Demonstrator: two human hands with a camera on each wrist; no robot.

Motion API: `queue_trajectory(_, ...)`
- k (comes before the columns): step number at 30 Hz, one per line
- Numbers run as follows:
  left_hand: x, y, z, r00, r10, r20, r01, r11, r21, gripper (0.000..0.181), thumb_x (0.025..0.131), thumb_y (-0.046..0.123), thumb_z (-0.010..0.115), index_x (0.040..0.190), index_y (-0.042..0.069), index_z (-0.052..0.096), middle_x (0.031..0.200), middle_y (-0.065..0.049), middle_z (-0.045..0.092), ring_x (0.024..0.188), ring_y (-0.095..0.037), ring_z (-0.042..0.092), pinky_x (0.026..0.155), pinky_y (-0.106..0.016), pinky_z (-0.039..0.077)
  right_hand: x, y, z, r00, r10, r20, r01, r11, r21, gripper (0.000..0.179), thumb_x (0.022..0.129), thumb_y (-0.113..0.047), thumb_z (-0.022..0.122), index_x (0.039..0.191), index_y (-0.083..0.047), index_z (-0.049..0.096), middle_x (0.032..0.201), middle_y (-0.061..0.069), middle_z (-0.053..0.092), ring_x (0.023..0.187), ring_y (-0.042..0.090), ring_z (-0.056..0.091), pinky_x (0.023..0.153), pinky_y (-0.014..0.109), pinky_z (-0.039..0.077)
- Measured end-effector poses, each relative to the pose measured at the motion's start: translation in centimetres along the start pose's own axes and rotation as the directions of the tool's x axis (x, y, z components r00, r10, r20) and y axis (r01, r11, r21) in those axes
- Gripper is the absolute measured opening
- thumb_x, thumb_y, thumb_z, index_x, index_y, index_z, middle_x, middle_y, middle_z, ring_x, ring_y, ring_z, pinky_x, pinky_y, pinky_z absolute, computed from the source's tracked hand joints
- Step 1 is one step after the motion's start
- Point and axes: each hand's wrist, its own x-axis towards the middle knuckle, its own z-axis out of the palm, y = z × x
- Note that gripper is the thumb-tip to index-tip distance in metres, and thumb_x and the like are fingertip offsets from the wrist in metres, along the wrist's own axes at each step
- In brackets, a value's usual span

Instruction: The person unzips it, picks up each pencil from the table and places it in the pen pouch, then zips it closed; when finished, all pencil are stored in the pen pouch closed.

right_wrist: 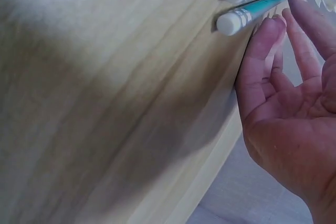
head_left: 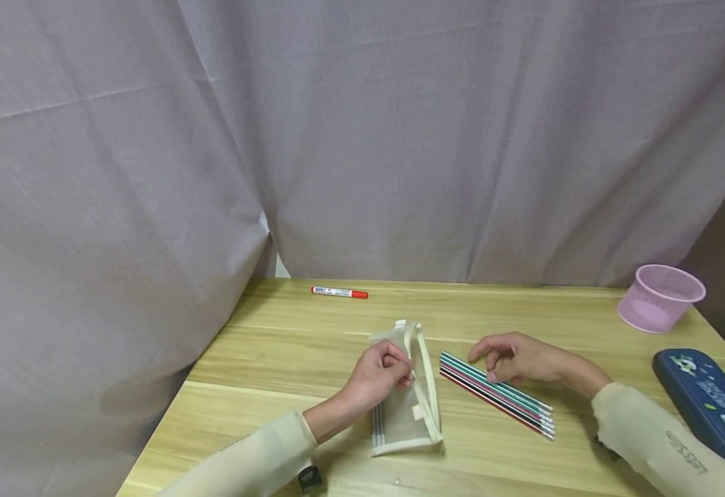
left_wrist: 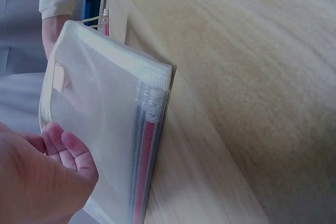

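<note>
A mesh zip pouch (head_left: 400,414) with cream edging lies on the table, its zipped side spread apart. My left hand (head_left: 371,376) pinches the pouch's opening edge between thumb and fingers. Pencils (left_wrist: 144,166) with white eraser ends show through the mesh along one side. To the right of the pouch, several pencils (head_left: 496,395) in teal, pink, black and red lie side by side on the wood. My right hand (head_left: 527,359) hovers at the teal side of this row, fingers loosely bent and apart, holding nothing. In the right wrist view its fingertips are close by the teal pencils (right_wrist: 257,6).
A red-capped marker (head_left: 339,293) lies near the table's back edge. At the right are a pink mesh cup (head_left: 659,300) and a dark blue pencil case (head_left: 707,407) with cartoon prints. Grey curtain (head_left: 400,138) hangs behind the wooden table (head_left: 263,366).
</note>
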Motion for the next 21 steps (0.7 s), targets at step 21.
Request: queue_trajectory(21, -0.20, 0.48, 0.00, 1.000, -0.013, -0.011, 0.013, 1.000, -0.004, 0.008, 0.092, -0.004, 0.064, 0.098, 0.002, 0.061, 0.080, -0.007, 0.071, 0.069, -0.010, 0.067, 0.067, -0.021, 0.059, -0.30, -0.31, 0.61, 0.999, -0.005, -0.049, 0.002, 0.998, -0.068, 0.042, 0.090, 0.005, 0.068, 0.131, 0.000, 0.067, 0.101, 0.019, 0.063, 0.067, 0.007, 0.053, 0.053, 0.019, 0.048)
